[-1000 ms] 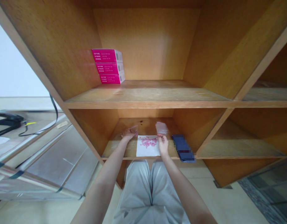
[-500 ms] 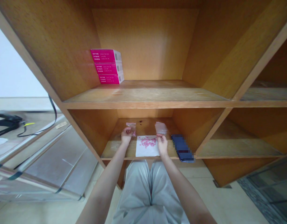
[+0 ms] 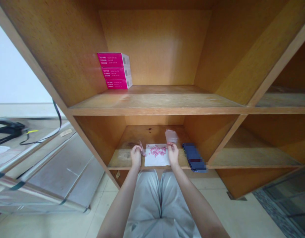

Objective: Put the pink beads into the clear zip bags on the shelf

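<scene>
We look down into a lower compartment of a wooden shelf unit (image 3: 152, 132), where our left hand (image 3: 136, 157) and right hand (image 3: 173, 153) rest just above the front edge of the shelf board. The left hand is closed to a narrow pinch on a small clear plastic bag (image 3: 141, 148), which we see almost edge-on. Its long axis rises from the fingers and leans slightly to the left, towards the back of the compartment.

The right hand also pinches narrowly, with its fingers on the lower edge of a second clear plastic bag (image 3: 171, 136). This bag stands above the hand and points towards the back, with its wider face turned to us.

Between the hands lies a white paper sheet (image 3: 152, 161), its near edge close to the front of the shelf. A loose cluster of small pink beads (image 3: 156, 151) sits on the sheet's far half, and both hands are just beside it. A blurred dark blue phone (image 3: 194, 157) lies to the right of the right hand. Three stacked pink boxes (image 3: 114, 70) stand on the shelf above.
</scene>
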Demonstrator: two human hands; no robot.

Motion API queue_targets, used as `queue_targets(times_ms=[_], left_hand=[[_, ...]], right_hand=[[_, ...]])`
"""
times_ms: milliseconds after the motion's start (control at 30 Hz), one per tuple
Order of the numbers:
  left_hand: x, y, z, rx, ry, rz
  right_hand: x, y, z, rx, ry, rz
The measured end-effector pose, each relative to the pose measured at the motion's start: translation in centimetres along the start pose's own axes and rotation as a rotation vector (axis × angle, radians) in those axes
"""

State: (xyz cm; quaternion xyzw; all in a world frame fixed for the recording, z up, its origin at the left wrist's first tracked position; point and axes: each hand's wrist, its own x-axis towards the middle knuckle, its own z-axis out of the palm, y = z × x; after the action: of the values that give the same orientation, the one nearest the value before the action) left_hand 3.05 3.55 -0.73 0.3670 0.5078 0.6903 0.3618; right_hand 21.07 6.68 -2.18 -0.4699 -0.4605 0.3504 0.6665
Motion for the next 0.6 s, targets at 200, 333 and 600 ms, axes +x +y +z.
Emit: queue_targets(times_ms=[200, 333, 600], left_hand=[[-0.4, 0.7, -0.1, -0.021, -0.098, -0.014], [-0.7, 1.0, -0.3, 0.021, -0.099, 0.017], [-0.8, 0.9, -0.6, -0.005, -0.159, 0.051]], right_hand=[[-0.4, -0.9, 0.0, 0.019, -0.021, -0.026], [-0.9, -2.2, 0.7, 0.031, -0.081, -0.034], [-1.8, -5.4, 4.2, -0.036, -0.594, 0.033]])
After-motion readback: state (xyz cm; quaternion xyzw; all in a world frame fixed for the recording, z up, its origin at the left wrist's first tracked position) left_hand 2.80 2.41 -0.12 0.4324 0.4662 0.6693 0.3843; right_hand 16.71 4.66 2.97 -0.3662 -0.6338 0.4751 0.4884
